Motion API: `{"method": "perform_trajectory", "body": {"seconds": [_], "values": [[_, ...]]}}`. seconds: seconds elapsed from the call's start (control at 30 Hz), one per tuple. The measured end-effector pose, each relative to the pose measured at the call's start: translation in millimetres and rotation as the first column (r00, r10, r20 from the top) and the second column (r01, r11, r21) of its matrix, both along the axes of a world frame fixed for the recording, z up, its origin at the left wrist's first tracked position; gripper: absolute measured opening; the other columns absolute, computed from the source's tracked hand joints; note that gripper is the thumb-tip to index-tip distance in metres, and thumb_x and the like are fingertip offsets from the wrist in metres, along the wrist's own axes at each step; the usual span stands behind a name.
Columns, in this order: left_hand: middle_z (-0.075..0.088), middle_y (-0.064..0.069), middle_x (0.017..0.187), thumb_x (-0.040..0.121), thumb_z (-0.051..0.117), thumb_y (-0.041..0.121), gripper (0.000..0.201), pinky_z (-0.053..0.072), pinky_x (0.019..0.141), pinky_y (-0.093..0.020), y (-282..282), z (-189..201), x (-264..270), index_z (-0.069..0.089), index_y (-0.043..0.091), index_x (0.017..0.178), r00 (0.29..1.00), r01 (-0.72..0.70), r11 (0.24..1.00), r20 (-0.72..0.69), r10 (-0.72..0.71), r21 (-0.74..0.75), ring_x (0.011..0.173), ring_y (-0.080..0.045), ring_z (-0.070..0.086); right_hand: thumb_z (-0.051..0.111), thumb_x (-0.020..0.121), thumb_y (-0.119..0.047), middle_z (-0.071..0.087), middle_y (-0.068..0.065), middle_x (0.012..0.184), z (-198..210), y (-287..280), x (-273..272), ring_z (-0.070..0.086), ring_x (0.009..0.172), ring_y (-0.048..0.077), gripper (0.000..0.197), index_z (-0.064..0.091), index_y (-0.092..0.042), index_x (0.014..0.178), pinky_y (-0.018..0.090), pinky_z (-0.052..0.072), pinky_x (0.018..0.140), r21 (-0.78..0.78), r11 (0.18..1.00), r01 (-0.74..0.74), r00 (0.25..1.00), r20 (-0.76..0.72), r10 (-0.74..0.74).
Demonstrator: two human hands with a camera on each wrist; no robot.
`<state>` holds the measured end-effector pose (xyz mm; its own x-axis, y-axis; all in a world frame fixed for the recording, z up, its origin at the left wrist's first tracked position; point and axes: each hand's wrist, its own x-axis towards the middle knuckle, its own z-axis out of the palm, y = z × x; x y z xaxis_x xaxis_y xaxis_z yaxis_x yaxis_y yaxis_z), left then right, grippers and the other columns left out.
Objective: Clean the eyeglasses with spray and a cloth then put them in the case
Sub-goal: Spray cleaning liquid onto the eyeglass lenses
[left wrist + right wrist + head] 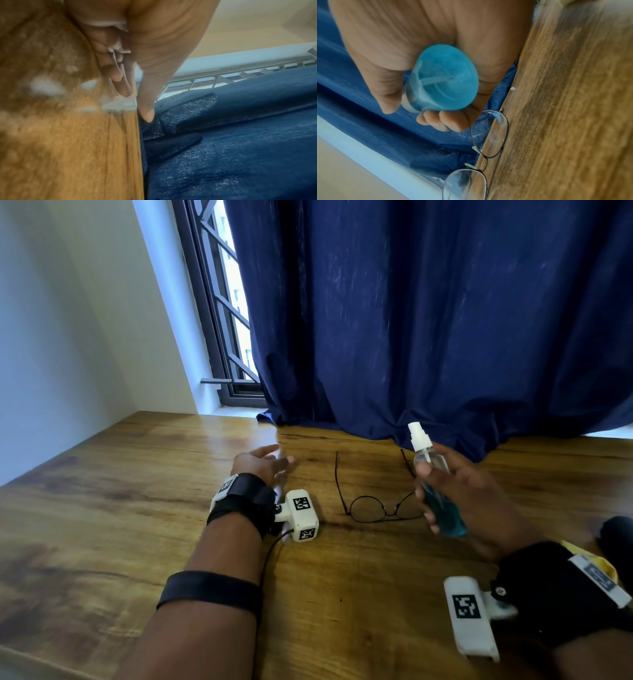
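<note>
lying on the wooden table [102, 508] with their temples unfolded and pointing toward the curtain, the eyeglasses [380, 501] sat lenses nearest the person, between the two hands; the right-wrist view showed the thin round frame [489, 134] standing on the wood just below the fingers. the right hand [469, 494] was wrapped around a clear spray bottle [435, 481] holding blue liquid, fingers curled round one side of its body and thumb on the other, its white pump head tilted up toward the curtain and its base toward the wrist, so that the bottle's round blue bottom [447, 77] filled the wrist view. the bottle was held just beside the right lens, overlapping it in the head view. the left hand [263, 462] lay to the left of the glasses, apart from them, fingers straight and loose, gripping nothing. behind the table hung a dark blue curtain [428, 320], with a barred window [222, 313] at its left. a scrap of yellow [597, 563] showed by the right wrist.
</note>
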<state>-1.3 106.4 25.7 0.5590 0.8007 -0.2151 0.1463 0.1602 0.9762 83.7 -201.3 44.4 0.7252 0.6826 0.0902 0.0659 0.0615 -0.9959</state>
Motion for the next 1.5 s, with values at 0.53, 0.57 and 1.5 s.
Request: {"method": "perform_trajectory", "body": {"seconds": [0.53, 0.57, 1.5], "values": [[0.073, 0.013, 0.1, 0.065, 0.083, 0.061, 0.049, 0.057, 0.086, -0.033, -128.6, 51.2, 38.6, 0.074, 0.031, 0.103, 0.566, 0.812, 0.095, -0.738, -0.368, 0.575, 0.094, -0.009, 0.068, 0.053, 0.104, -0.032, 0.057, 0.007, 0.08, -4.8, -9.2, 20.3, 0.054, 0.059, 0.02, 0.038, 0.047, -0.024, 0.141, 0.032, 0.043, 0.054, 0.351, 0.906, 0.237, 0.971, -0.118, -0.208], [0.074, 0.012, 0.096, 0.061, 0.084, 0.063, 0.049, 0.058, 0.082, -0.034, -135.3, 52.4, 39.5, 0.074, 0.03, 0.096, 0.511, 0.851, 0.039, -0.807, -0.295, 0.524, 0.09, -0.011, 0.068, 0.052, 0.105, -0.032, 0.058, 0.007, 0.08, -3.4, -10.9, 20.3, 0.054, 0.058, 0.019, 0.04, 0.045, -0.026, 0.143, 0.031, 0.043, 0.053, 0.365, 0.901, 0.236, 0.971, -0.133, -0.2], [0.079, 0.008, 0.087, 0.092, 0.072, 0.02, 0.002, 0.054, 0.066, -0.012, -151.1, 26.7, 40.8, 0.073, 0.021, 0.093, 0.862, 0.117, 0.799, 0.339, -0.376, 0.59, 0.079, -0.008, 0.073, 0.065, 0.094, -0.029, 0.061, 0.011, 0.086, 31.9, -39.1, 9.3, 0.058, 0.049, 0.017, 0.065, 0.036, -0.051, 0.148, 0.026, 0.05, 0.042, 0.674, 0.702, -0.23, 0.948, -0.008, 0.318]]}}
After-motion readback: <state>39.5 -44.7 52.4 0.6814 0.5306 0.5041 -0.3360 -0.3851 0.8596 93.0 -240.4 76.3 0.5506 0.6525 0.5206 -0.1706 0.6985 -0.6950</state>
